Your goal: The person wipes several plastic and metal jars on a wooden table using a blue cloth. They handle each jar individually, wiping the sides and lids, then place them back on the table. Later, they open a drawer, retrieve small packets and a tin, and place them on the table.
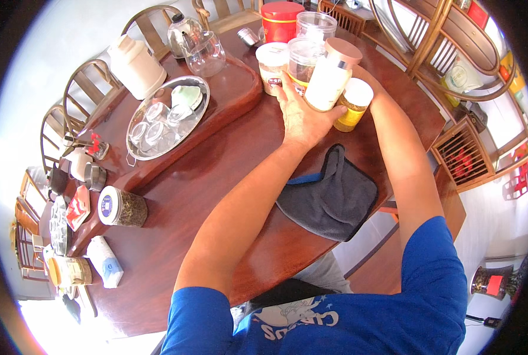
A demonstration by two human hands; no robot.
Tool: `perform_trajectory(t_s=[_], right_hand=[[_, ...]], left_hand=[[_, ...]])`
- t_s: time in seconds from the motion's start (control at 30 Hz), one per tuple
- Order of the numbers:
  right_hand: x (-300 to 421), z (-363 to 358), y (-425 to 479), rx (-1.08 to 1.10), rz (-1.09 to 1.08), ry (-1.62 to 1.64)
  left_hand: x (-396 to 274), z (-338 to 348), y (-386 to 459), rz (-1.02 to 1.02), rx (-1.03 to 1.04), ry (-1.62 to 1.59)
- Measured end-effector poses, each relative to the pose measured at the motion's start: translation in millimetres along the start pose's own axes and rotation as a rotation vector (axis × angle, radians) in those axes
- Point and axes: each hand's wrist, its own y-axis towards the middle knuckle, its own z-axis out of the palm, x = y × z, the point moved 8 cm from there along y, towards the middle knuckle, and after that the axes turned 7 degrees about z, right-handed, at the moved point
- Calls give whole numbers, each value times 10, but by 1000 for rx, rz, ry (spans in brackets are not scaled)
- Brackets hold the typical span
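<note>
My left hand (306,119) is spread against the near side of a cluster of containers. Its palm lies at the foot of a white bottle with a brown lid (329,80). The thumb touches a white-lidded jar with a yellow label (351,116), and the fingertips reach between a white-lidded tub (271,71) and a clear jar with dark contents (300,69). My right arm curves around the cluster's right side; the hand (369,79) is mostly hidden behind the bottle and jar. Below my left hand lies a folded dark grey cloth (335,199).
Behind the cluster stand a red canister (276,20) and a clear plastic jar (319,26). On a raised wooden tray (241,95) sits an oval metal tray (168,153) with glass cups. A glass pot (208,55) and pale jug (135,69) stand beyond; a tea jar (130,208) is at left.
</note>
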Motion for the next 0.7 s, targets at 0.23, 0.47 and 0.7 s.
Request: perform_trajectory(t_s=[0.23, 0.47, 0.7], right_hand=[[-256, -163, -678, -210, 371, 298], [97, 84, -1749, -126, 19, 116], [71, 201, -1498, -314, 137, -240]], left_hand=[[179, -6, -85, 42, -24, 3], [126, 91, -105, 7, -53, -141], [162, 46, -79, 14, -34, -72]])
